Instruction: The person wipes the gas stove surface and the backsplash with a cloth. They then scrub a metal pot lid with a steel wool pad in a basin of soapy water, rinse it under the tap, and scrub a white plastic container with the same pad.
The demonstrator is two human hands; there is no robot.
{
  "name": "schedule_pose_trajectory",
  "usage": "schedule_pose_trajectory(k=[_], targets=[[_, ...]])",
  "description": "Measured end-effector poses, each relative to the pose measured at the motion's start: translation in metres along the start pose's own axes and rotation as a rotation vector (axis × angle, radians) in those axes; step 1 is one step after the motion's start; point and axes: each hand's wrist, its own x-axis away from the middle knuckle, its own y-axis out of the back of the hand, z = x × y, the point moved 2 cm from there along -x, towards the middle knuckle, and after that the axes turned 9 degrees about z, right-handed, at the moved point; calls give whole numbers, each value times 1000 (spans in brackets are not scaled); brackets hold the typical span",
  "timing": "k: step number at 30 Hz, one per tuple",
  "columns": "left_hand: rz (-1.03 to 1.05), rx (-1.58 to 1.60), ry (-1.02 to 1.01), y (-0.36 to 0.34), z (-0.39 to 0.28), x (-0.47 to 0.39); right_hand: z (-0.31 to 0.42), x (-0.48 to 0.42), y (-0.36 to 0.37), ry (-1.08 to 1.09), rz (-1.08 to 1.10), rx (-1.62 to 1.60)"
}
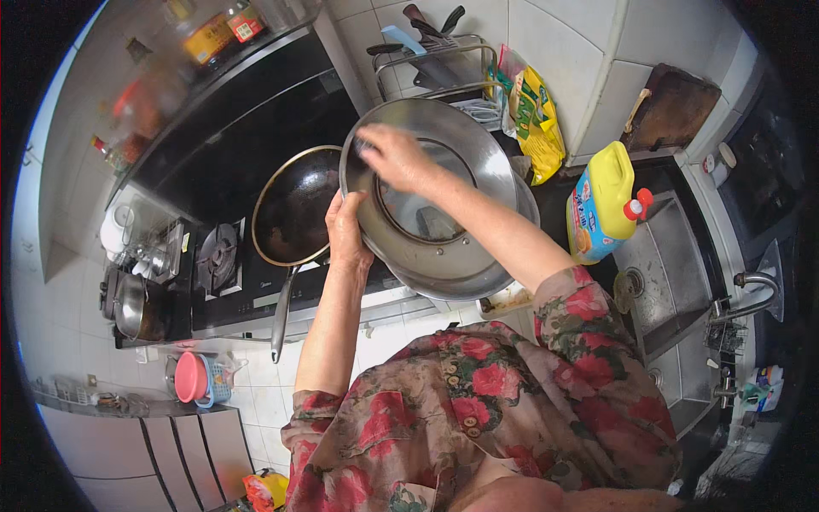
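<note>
A wide steel lid with a round glass centre is held tilted, its hollow side towards me. My left hand grips its left rim, thumb on the inside. Inside the lid, my right hand is at the upper left wall, blurred by motion. A small dark patch shows at its fingertips; whether it is a scrubber or a shadow I cannot tell. Behind the lid, the edge of another metal vessel shows at the right. A dark frying pan with a metal handle sits on the black gas hob, left of the lid.
A knife rack and a yellow bag stand behind the lid. To the right are a yellow detergent jug and a steel sink with a tap. A metal pot stands at the far left.
</note>
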Motion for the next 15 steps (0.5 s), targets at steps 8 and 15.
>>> schedule_pose_trajectory(k=[8, 15], targets=[[-36, 50, -143, 23, -7, 0, 27, 132, 7, 99, 602, -170], [-43, 43, -52, 28, -13, 3, 14, 130, 49, -40, 392, 91]])
